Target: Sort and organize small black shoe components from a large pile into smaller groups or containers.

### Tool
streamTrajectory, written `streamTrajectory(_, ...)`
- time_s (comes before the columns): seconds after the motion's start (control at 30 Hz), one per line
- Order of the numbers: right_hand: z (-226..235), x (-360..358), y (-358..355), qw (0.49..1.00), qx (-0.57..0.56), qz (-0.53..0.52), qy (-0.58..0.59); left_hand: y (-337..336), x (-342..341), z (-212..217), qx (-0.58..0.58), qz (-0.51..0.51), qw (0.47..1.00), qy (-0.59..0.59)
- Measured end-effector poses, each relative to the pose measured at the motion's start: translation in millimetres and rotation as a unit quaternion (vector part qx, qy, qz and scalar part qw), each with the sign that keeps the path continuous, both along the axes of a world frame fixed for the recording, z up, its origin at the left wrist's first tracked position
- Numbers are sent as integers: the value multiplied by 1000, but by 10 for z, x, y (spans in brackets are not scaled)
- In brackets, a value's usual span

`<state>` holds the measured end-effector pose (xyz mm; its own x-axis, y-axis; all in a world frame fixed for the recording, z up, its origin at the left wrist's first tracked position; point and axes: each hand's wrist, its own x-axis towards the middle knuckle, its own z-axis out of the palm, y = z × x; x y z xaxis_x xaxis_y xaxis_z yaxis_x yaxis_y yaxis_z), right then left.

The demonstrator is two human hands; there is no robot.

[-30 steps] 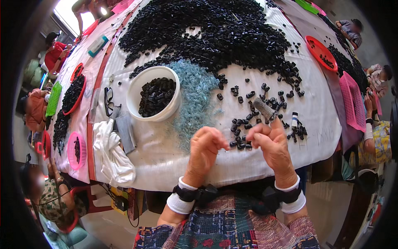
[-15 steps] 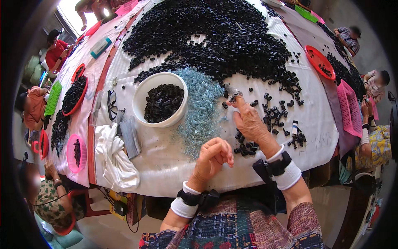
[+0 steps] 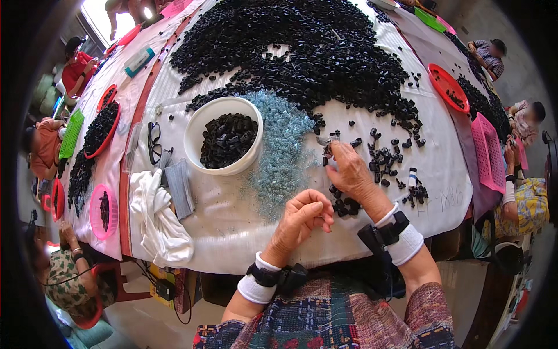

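My right hand (image 3: 351,173) reaches forward over the white cloth, its index fingertip wrapped in something grey. The fingers pinch at a small black plastic part (image 3: 326,157) between the loose parts and the pale blue pile. Nearer to me, my left hand (image 3: 301,220) hovers with curled fingers; whatever they may hold is hidden. A heap of clear, pale blue small pieces (image 3: 282,139) spreads ahead of the left hand. Beside it stands a white tub (image 3: 192,142) partly filled with black parts (image 3: 229,139). Loose black parts (image 3: 383,156) lie scattered right of my right hand.
A large mound of black parts (image 3: 290,58) covers the far table. To the left lie glasses (image 3: 154,142), a grey folded cloth (image 3: 179,189) and white fabric (image 3: 157,221). A small white-and-black bottle (image 3: 412,177) stands right. Several people work at neighbouring tables with a pink basket (image 3: 487,152) and red trays.
My right hand has drawn slightly back toward me, its wrapped fingertip dropping from the pale pile's edge. My left hand has shifted slightly right. The view has moved slightly.
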<state>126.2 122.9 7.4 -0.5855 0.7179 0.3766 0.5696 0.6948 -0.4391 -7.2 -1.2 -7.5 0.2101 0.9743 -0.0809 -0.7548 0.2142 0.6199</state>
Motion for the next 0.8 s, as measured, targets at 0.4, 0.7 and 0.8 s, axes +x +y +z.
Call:
streamTrajectory(0.4, 374, 167, -671, 984, 50, 150, 79, 2, -5, -182, -9, 23, 999, 26)
streamTrajectory(0.7, 241, 352, -798, 972, -112, 33, 202, 25, 14, -65, -55, 34, 997, -33)
streamTrajectory(0.8, 254, 331, -843, 966, -143, 16, 215, 12, -15, -78, -49, 22, 998, -33)
